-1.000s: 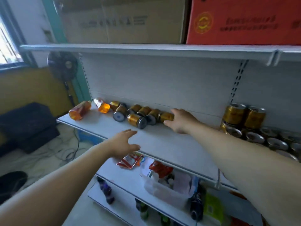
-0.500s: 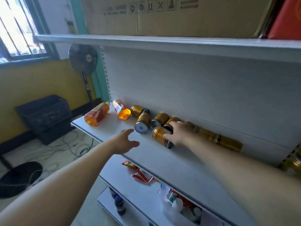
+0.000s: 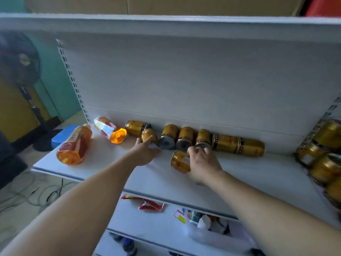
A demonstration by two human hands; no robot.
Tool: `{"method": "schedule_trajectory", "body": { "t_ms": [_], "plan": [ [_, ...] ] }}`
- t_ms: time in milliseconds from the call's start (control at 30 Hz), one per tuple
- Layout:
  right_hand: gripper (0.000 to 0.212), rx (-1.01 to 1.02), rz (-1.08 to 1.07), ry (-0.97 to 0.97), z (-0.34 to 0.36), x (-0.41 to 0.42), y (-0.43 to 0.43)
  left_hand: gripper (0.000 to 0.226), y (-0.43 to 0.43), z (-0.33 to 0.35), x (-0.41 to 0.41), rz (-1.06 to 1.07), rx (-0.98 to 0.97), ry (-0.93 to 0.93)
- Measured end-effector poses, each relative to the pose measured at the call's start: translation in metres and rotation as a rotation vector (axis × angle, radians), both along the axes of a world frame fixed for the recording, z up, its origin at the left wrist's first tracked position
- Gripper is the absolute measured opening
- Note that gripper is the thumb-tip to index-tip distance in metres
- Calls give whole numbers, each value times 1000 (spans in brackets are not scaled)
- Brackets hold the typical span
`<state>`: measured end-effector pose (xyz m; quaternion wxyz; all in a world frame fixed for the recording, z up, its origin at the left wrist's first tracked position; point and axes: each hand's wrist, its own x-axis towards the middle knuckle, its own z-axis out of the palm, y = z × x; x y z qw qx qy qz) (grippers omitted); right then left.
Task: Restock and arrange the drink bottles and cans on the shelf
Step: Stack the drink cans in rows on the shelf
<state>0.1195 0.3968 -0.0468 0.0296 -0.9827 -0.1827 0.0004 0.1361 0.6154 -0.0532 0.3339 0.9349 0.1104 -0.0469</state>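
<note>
1. Currently right hand [image 3: 202,159] grasps a gold can [image 3: 180,160] lying on the shelf [image 3: 110,169], frame centre.
2. Left hand [image 3: 145,150] open, fingertips touching another can [image 3: 148,134].
3. Two orange bottles [image 3: 74,145] lie at left.

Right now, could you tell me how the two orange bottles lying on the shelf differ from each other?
The left bottle lies at the shelf's front edge, its base toward the camera. The right bottle lies further back, close to the back panel, angled with its base toward the gold cans. The left one looks larger, being closer. Both lie on their sides, untouched, with orange liquid and red-white labels.
</note>
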Motion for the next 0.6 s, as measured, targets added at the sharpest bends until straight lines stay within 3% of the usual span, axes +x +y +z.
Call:
{"method": "schedule_trajectory", "body": {
  "t_ms": [133,233,300,433,533,600],
  "plan": [
    [70,-78,-95,70,-1,-12,-5,65,3,-14,-2,84,-40,-103],
    [81,-73,-139,91,-4,-14,-3,42,10,-12,-7,156,3,-187],
    [72,-50,-160,58,-7,-14,-1,32,14,-8,-8,168,75,-189],
    [62,47,-232,27,-7,-13,-6,62,16,9,-11,74,-10,46],
    [63,355,-395,80,-7,-21,-20,51,11,17,-22,-119,-40,107],
    [56,672,-477,90,-6,-31,-31,59,5,16,-36,-79,-226,78]
  ]
}}
